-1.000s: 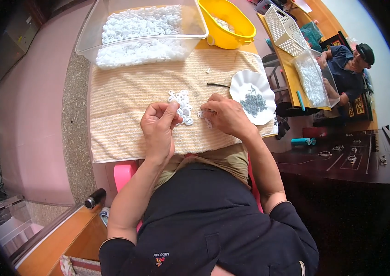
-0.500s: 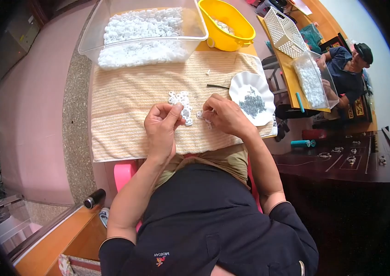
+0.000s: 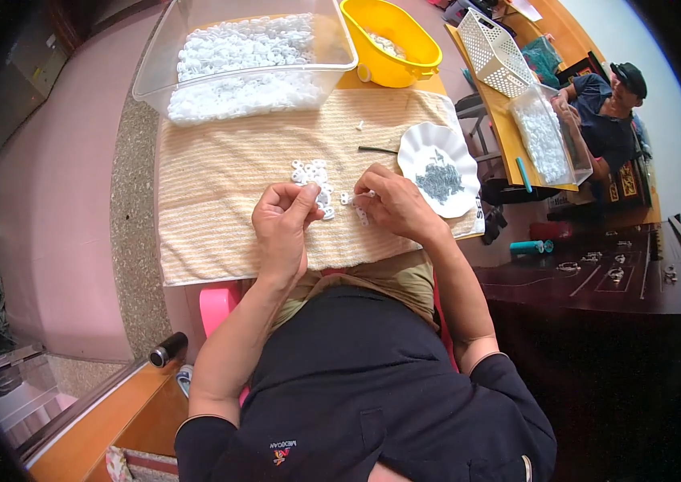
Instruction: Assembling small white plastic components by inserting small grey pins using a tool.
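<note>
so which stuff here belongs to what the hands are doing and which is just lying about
Probably in use:
small white pieces
striped towel
scalloped white plate
grey bits on it
large clear bin
perhaps the yellow tub

Probably just lying about:
black cylinder at lower left
teal cylinder on the right

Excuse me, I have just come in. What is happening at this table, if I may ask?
A person handles small white pieces on a striped towel. The left hand has thumb and finger pinched beside the pile; whether it holds one is hard to tell. The right hand reaches down over a few others, near a wavy-edged white plate of small grey bits. Beyond are a clear bin of white pieces and a yellow tub.
</note>
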`<state>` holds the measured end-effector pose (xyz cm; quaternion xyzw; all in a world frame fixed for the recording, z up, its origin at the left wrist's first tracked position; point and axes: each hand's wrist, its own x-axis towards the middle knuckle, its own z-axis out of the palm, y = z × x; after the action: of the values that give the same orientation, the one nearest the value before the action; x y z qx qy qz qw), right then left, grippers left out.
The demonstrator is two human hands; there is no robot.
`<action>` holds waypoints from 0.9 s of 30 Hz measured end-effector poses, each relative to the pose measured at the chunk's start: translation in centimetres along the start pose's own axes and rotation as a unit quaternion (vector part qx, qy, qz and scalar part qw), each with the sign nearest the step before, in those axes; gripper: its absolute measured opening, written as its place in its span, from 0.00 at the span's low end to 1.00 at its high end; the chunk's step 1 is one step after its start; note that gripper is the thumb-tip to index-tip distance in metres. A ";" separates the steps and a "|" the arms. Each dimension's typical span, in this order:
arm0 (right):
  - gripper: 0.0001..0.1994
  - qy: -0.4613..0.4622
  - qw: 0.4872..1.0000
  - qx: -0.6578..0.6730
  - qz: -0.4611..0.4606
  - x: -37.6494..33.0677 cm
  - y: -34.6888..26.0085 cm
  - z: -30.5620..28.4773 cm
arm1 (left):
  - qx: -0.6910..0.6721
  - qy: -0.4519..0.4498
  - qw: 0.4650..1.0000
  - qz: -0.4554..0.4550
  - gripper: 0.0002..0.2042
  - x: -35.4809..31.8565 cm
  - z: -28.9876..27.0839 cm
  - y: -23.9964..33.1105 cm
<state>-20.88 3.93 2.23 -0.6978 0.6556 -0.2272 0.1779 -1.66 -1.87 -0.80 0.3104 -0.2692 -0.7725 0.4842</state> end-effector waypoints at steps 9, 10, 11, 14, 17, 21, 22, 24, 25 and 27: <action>0.05 0.009 1.000 -0.009 -0.020 0.1 0.1 0.6 | 0.002 -0.024 1.000 -0.004 0.06 0.1 -0.5 -0.1; 0.05 0.015 0.999 -0.006 -0.028 0.1 0.2 0.7 | 0.001 -0.024 1.000 -0.004 0.06 0.1 -0.5 -0.1; 0.05 0.021 0.999 -0.004 -0.037 0.1 0.3 0.8 | 0.001 -0.023 1.000 -0.006 0.06 0.1 -0.4 -0.1; 0.06 0.032 0.999 -0.001 -0.042 0.0 0.2 0.9 | 0.003 -0.023 1.000 -0.007 0.06 0.0 -0.3 -0.1; 0.06 0.045 0.998 0.014 -0.039 -0.1 -0.1 0.7 | 0.006 -0.023 1.000 -0.005 0.05 0.1 -0.4 -0.2; 0.06 0.071 0.994 0.061 -0.055 -0.3 0.5 0.8 | 0.031 -0.022 0.999 0.001 0.06 -0.1 -0.1 -0.1; 0.06 0.073 0.993 0.080 -0.042 -0.4 0.5 0.8 | 0.031 -0.022 0.999 0.002 0.06 -0.1 0.0 -0.2; 0.05 0.077 0.992 0.100 -0.030 -0.5 0.4 0.7 | 0.053 -0.020 0.998 0.006 0.06 -0.2 0.1 -0.3; 0.05 0.078 0.991 0.107 -0.015 -0.6 0.2 0.6 | 0.053 -0.022 0.998 0.007 0.06 -0.3 0.1 -0.3; 0.04 0.081 0.990 0.115 -0.001 -0.8 -0.1 0.2 | 0.070 -0.021 0.997 0.019 0.06 -0.4 0.3 -0.5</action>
<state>-20.71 4.72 2.02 -0.6524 0.6369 -0.3571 0.2031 -2.02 -1.32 -0.89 0.3222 -0.3386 -0.7485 0.4705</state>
